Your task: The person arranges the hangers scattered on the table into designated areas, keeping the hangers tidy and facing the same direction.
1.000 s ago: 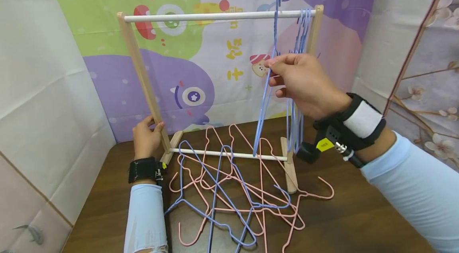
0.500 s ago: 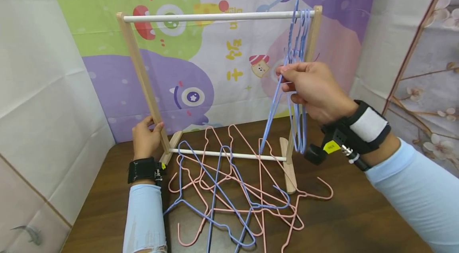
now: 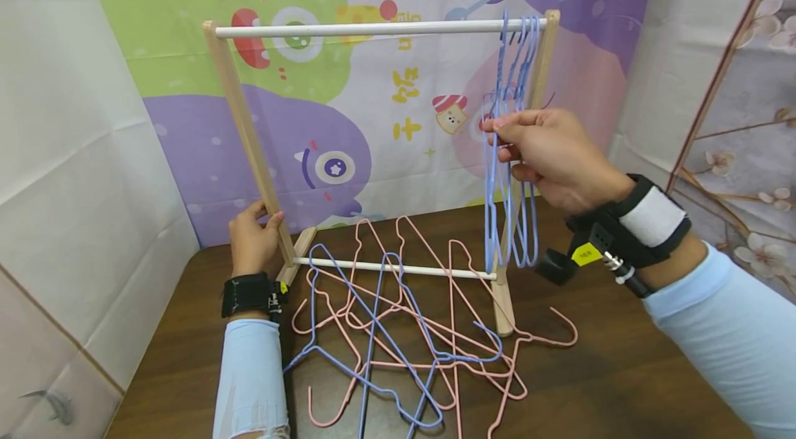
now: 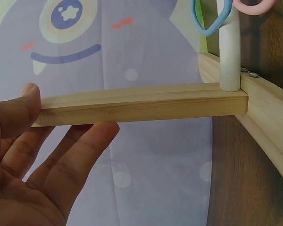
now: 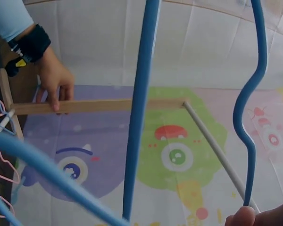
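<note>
Hanging right, a thin blue hanger (image 3: 493, 173) is pinched by the raised right hand (image 3: 562, 155), a wooden post (image 3: 240, 110) by the left hand (image 3: 253, 238).

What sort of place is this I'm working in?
Probably a staged tabletop corner rather than a real closet: a brown table, a creased cartoon-print backdrop behind the hanger rack, and a pale, sheet-like side wall.

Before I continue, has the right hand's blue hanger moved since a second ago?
Yes: the blue hanger moved down against the white top rail and right, toward the right wooden upright.
</note>
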A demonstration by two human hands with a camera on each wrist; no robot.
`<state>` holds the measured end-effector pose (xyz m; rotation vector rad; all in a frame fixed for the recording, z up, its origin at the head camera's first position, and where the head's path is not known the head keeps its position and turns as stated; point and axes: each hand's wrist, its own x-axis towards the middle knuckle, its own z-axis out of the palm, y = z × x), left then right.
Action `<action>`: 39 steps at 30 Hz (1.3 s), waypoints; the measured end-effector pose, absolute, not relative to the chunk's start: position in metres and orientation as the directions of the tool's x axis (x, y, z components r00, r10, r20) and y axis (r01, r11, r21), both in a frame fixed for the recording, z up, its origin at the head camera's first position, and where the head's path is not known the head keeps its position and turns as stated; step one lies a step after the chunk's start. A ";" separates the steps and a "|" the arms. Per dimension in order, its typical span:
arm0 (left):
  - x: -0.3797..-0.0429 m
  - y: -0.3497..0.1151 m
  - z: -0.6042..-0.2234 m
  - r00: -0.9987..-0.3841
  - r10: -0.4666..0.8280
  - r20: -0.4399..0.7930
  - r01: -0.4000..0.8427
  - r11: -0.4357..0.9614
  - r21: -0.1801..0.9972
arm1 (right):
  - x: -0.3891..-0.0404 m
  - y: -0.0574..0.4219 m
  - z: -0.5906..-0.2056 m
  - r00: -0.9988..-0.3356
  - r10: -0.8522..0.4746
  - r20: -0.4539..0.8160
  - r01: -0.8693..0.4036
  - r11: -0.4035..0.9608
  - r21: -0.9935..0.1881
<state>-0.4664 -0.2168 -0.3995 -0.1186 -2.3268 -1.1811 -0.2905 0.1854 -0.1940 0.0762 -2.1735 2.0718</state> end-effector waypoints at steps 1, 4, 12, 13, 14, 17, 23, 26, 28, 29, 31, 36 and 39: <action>-0.467 -0.217 -0.399 -0.858 -0.152 0.490 0.307 0.614 0.727 | -0.290 0.185 -0.193 -0.989 0.055 0.135 -0.132 0.054 -0.990; -0.468 -0.217 -0.400 -0.855 -0.151 0.497 0.311 0.618 0.722 | -0.289 0.183 -0.192 -0.988 0.045 0.147 -0.144 0.065 -0.987; -0.470 -0.218 -0.400 -0.864 -0.143 0.483 0.303 0.618 0.725 | -0.284 0.184 -0.189 -0.988 0.014 0.151 -0.152 -0.017 -0.988; -0.471 -0.218 -0.400 -0.865 -0.141 0.482 0.303 0.619 0.725 | -0.283 0.184 -0.188 -0.989 0.007 0.148 -0.148 -0.038 -0.988; -0.471 -0.218 -0.400 -0.865 -0.140 0.483 0.303 0.620 0.724 | -0.282 0.184 -0.188 -0.989 0.000 0.145 -0.145 -0.054 -0.988; -0.471 -0.218 -0.399 -0.863 -0.141 0.486 0.306 0.620 0.723 | -0.281 0.185 -0.185 -0.989 -0.020 0.145 -0.143 -0.092 -0.985; -0.469 -0.218 -0.399 -0.859 -0.140 0.492 0.314 0.616 0.723 | -0.280 0.183 -0.180 -0.988 -0.044 0.151 -0.145 -0.125 -0.982; -0.468 -0.219 -0.399 -0.858 -0.141 0.494 0.315 0.614 0.724 | -0.279 0.182 -0.179 -0.989 -0.042 0.142 -0.135 -0.129 -0.982; -0.468 -0.219 -0.399 -0.858 -0.139 0.495 0.318 0.613 0.724 | -0.280 0.181 -0.179 -0.989 -0.041 0.139 -0.133 -0.126 -0.983; -0.468 -0.219 -0.399 -0.857 -0.138 0.496 0.320 0.612 0.724 | -0.280 0.181 -0.179 -0.990 -0.041 0.138 -0.132 -0.123 -0.984; -0.469 -0.219 -0.399 -0.857 -0.136 0.498 0.323 0.611 0.723 | -0.282 0.181 -0.180 -0.990 -0.040 0.136 -0.131 -0.124 -0.984; -0.469 -0.218 -0.399 -0.858 -0.135 0.496 0.319 0.617 0.719 | -0.289 0.186 -0.183 -0.990 -0.053 0.129 -0.122 -0.113 -0.986; -0.468 -0.219 -0.400 -0.857 -0.138 0.496 0.315 0.621 0.718 | -0.293 0.187 -0.184 -0.991 -0.044 0.125 -0.123 -0.046 -0.991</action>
